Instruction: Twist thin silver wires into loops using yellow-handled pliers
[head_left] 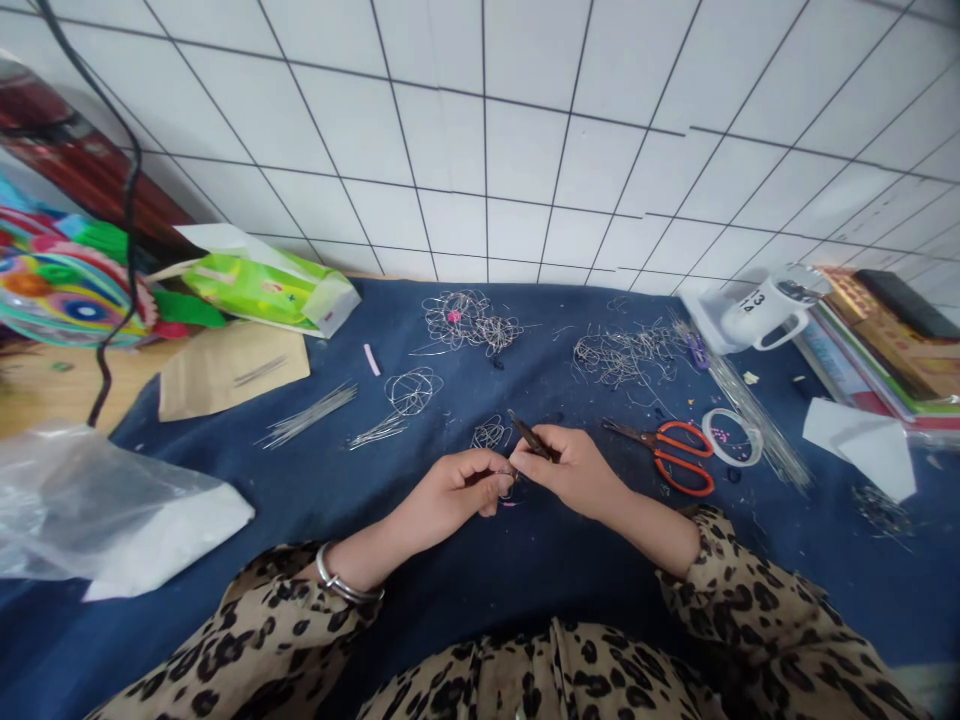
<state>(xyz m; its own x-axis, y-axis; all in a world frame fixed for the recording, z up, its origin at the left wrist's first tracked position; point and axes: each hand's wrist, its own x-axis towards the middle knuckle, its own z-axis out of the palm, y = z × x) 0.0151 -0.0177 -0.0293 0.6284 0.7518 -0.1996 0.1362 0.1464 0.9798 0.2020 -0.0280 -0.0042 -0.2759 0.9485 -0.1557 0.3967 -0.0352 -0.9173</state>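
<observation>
My left hand (469,485) is closed in a pinch on a small piece of thin wire (511,474) at the middle of the table's near half. My right hand (574,468) meets it there, its fingers wrapped round a dark, pointed tool (531,434) whose tip points up and away to the left. Whether it is pliers or tweezers I cannot tell. Just beyond the fingers lies a small coil of wire (490,432). A tiny pink bit (509,504) shows on the cloth below the fingertips. Scissors with orange handles (682,458) rest to the right of my right hand.
Tangled wire (626,355), another tangle (469,322) and cut wires (311,415) lie on the dark blue cloth (465,600). A white ring (733,437) surrounds pink beads. At the right stand a white mug (765,312) and stacked books (892,360); a plastic bag (112,500) lies left.
</observation>
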